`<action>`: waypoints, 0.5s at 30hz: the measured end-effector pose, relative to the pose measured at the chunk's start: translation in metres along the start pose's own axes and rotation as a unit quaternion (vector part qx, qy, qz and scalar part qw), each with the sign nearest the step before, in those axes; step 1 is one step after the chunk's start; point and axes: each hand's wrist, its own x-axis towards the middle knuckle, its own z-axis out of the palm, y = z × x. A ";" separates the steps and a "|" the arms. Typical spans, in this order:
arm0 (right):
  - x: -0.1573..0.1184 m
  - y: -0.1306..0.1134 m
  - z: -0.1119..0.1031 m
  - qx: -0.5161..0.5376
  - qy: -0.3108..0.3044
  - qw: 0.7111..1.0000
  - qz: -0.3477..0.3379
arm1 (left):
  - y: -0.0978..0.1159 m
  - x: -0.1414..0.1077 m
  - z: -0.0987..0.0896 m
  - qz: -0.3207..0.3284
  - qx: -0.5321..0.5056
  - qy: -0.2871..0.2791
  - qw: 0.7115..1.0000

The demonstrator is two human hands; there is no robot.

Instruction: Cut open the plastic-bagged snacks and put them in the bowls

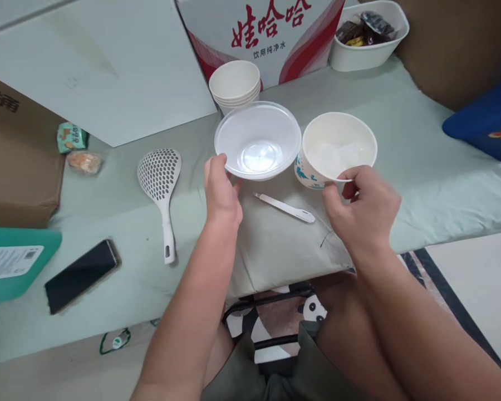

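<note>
Head view: the left hand [223, 186] grips the plastic bowl [259, 136], the right hand [361, 203] pinches the paper bowl [338, 136] beside it, both seemingly collected, the paper-bowl stack [234, 83] behind it untouched.

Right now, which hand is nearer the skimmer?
Left hand. It is right of the skimmer, holding the clear bowl; the right hand is farther right, gripping the printed bowl.

Single head-worn view, forward and down, close.
</note>
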 end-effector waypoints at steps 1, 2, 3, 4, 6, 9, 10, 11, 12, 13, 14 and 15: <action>-0.001 -0.001 0.000 0.001 0.002 1.000 -0.004 | 0.003 0.005 0.002 -0.034 -0.028 0.001 0.999; -0.002 -0.001 -0.002 0.001 0.006 1.000 -0.007 | 0.006 0.008 0.005 -0.056 -0.048 -0.002 0.997; -0.003 -0.001 -0.003 0.001 0.010 1.000 -0.010 | 0.009 0.008 0.009 -0.074 -0.068 0.001 0.995; -0.004 -0.001 -0.006 0.000 0.014 1.000 -0.013 | 0.010 0.008 0.014 -0.076 -0.076 -0.006 0.994; -0.006 0.001 -0.010 -0.001 0.023 1.000 -0.021 | 0.011 0.006 0.025 -0.070 -0.090 -0.018 0.993; -0.010 0.002 -0.014 0.001 0.023 0.999 -0.038 | 0.008 0.010 0.046 -0.074 -0.086 -0.032 0.993; -0.012 0.001 -0.013 0.003 0.017 0.999 -0.045 | 0.007 0.014 0.054 -0.082 -0.078 -0.045 0.993; -0.013 0.000 -0.011 0.003 0.008 0.999 -0.049 | 0.007 0.020 0.062 -0.092 -0.074 -0.066 0.991; -0.014 -0.001 -0.008 0.003 -0.004 0.999 -0.050 | 0.008 0.026 0.069 -0.103 -0.075 -0.095 0.987; -0.014 -0.003 -0.004 0.000 -0.018 0.999 -0.049 | 0.011 0.032 0.075 -0.118 -0.082 -0.128 0.981; -0.014 -0.006 0.001 -0.003 -0.034 0.998 -0.046 | 0.014 0.037 0.079 -0.134 -0.093 -0.157 0.974; -0.013 -0.009 0.007 -0.007 -0.051 0.998 -0.042 | 0.017 0.042 0.080 -0.140 -0.100 -0.172 0.970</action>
